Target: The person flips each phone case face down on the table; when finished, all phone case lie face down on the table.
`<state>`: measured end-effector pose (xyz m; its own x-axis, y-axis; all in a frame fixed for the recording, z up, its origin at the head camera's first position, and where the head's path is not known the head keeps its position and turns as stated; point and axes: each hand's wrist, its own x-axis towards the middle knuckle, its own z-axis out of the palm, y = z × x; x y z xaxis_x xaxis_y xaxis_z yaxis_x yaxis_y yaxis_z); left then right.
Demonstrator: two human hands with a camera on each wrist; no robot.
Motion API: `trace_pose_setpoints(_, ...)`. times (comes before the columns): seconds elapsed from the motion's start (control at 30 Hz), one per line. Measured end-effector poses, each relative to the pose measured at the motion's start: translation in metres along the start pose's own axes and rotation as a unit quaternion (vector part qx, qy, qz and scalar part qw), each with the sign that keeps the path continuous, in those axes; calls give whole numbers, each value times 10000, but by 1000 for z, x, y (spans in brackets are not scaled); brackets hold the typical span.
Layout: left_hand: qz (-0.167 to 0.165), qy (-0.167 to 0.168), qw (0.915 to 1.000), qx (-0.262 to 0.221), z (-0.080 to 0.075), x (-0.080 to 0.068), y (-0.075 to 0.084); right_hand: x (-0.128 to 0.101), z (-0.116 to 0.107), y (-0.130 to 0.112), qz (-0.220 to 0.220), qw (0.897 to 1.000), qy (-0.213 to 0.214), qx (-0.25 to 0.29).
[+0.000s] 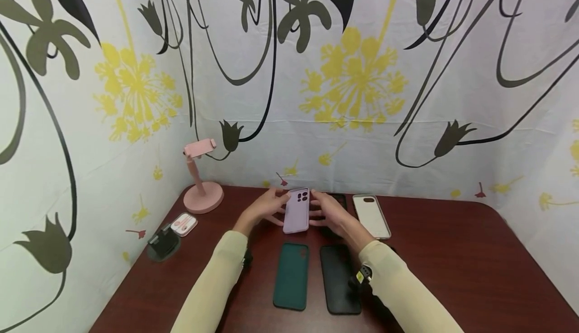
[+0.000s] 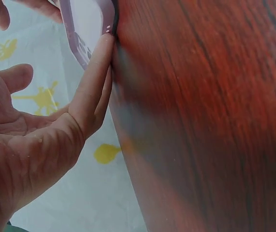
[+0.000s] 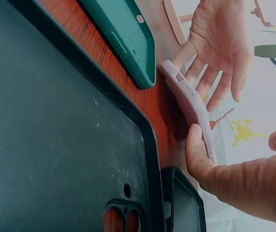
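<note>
A lilac phone case (image 1: pixel 296 217) with camera holes lies between the two hands on the dark red table, toward its back. My left hand (image 1: pixel 267 206) is at the case's left side; the left wrist view shows straight fingers (image 2: pixel 92 79) touching its edge, thumb held apart. From the other side my right hand (image 1: pixel 333 214) meets the case, a fingertip (image 3: pixel 194 140) against its edge in the right wrist view, with the thumb lifted away. Nearer to me lie a teal phone case (image 1: pixel 291 276) and a large black phone case (image 1: pixel 336 280).
A white phone case (image 1: pixel 372 216) lies right of the right hand, which partly hides another black case (image 1: pixel 340 200). At the left stand a pink phone stand (image 1: pixel 203 198), a black stand (image 1: pixel 164 243) and a small white-and-pink item (image 1: pixel 183 224). Patterned cloth (image 1: pixel 271 96) hangs behind the table.
</note>
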<state>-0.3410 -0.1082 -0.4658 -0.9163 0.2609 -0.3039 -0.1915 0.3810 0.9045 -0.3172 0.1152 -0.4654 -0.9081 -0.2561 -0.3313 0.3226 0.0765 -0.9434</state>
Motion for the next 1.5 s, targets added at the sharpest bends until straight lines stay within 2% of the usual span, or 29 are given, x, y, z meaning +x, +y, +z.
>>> trace_pose_setpoints(0.33, 25, 22, 9996, 286, 4, -1, 3, -2, 2, 1, -21, 9993, 85, 351)
trace_pose_setpoints(0.6, -11, -100, 9998, 180, 5, -2, 4, -5, 7, -1, -57, 9976, 243, 648)
trace_pose_setpoints(0.97, -82, -235, 9997, -55, 4, -3, 5, -3, 9, -2, -132, 9954, 488, 819)
trace_pose_setpoints(1.3, -77, -431, 9990, 28, 5, -5, 7, -5, 15, -7, -246, 9945, 585, 833)
trace_pose_setpoints(1.5, -178, -444, 9984, 316, 5, -8, 11, -6, 18, -8, -260, 9940, 599, 883)
